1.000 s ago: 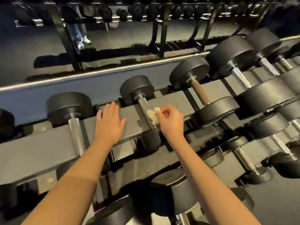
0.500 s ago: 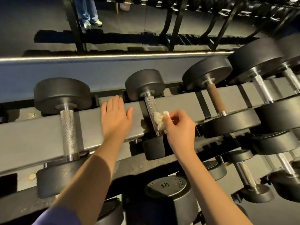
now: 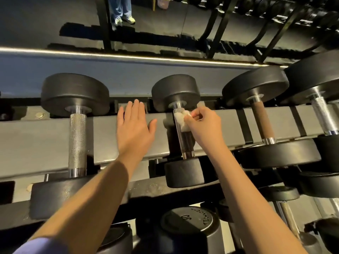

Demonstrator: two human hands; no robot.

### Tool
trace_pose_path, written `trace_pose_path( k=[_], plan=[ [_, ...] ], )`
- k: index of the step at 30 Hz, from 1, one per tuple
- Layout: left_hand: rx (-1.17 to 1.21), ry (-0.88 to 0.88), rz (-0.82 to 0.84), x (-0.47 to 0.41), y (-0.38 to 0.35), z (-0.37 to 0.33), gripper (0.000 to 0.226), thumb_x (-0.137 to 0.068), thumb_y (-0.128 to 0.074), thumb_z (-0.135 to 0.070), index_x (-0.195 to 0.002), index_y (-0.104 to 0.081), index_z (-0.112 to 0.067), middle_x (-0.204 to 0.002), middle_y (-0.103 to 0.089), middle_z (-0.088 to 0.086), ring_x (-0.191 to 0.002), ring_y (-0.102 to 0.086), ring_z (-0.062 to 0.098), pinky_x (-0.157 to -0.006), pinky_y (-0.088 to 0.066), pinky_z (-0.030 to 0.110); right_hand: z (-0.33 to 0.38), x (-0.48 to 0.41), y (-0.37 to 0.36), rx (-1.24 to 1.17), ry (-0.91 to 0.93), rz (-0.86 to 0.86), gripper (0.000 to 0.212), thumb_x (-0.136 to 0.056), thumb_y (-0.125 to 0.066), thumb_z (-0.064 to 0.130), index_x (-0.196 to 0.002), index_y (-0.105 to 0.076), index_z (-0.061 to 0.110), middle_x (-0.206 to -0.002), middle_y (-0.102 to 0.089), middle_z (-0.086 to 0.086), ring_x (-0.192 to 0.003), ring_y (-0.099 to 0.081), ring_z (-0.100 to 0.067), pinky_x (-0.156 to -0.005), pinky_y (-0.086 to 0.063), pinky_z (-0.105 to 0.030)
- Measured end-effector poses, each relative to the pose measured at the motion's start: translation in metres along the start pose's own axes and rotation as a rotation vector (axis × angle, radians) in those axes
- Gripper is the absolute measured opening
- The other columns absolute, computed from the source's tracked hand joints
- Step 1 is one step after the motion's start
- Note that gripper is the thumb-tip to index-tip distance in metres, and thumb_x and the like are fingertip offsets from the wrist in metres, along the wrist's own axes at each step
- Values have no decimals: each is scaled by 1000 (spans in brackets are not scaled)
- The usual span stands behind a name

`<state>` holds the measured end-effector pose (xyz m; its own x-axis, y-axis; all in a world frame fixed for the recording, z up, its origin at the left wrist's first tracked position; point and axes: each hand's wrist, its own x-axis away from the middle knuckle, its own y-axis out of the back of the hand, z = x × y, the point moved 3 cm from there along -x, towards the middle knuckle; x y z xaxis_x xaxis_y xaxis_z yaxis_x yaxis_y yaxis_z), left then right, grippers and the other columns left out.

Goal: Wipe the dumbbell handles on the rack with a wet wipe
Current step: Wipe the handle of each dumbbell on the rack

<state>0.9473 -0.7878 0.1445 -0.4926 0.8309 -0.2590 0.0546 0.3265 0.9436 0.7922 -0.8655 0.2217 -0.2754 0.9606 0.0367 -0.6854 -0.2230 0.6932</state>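
Note:
A grey rack rail (image 3: 36, 142) carries a row of black dumbbells. My right hand (image 3: 203, 125) pinches a crumpled white wet wipe (image 3: 180, 119) against the upper end of the middle dumbbell's metal handle (image 3: 185, 142), just below its far head (image 3: 176, 91). My left hand (image 3: 134, 127) lies flat with straight fingers on the rail, to the left of that handle. The left dumbbell has a knurled steel handle (image 3: 78, 140). To the right stands a dumbbell with a brown handle (image 3: 261, 121), then one with a shiny handle (image 3: 322, 116).
A lower tier holds more dumbbells, one marked 30 (image 3: 189, 224). Behind the rack a mirror shows a second rack (image 3: 275, 17) and a person's legs (image 3: 122, 10). A bright metal strip (image 3: 128, 56) runs along the wall.
My right hand has slid the wipe up the middle handle toward the far head. The view has moved in closer and shifted left. My left hand stays flat on the rail.

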Motion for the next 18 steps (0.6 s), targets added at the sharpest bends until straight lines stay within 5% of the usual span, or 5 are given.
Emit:
trace_pose_path(
  k=[4,11,18],
  plan=[
    [3,13,-14,1,0,0,62,-99,-29,-44,-146,-33,-3,-150,-37,14,-142,-28,28,-120,-13,44,-12,13,7,84,11,111,12,-90,-63,26,-84,-60,16,-75,-58,6,-66,-52,-2,-48,-37,-9],
    [-16,16,1,2,0,0,64,-98,-28,-46,-146,-33,-4,-150,-37,13,-142,-27,27,-119,-13,44,4,-10,-7,-135,-44,-29,7,-89,-61,18,-82,-59,16,-71,-57,5,-62,-50,-3,-53,-37,-9],
    [-14,17,-2,2,0,0,63,-98,-26,-45,-145,-37,-4,-148,-41,13,-141,-31,27,-119,-14,44,-10,14,7,75,20,98,8,-88,-64,22,-84,-64,15,-78,-63,2,-70,-54,-3,-53,-38,-9]
  ],
)
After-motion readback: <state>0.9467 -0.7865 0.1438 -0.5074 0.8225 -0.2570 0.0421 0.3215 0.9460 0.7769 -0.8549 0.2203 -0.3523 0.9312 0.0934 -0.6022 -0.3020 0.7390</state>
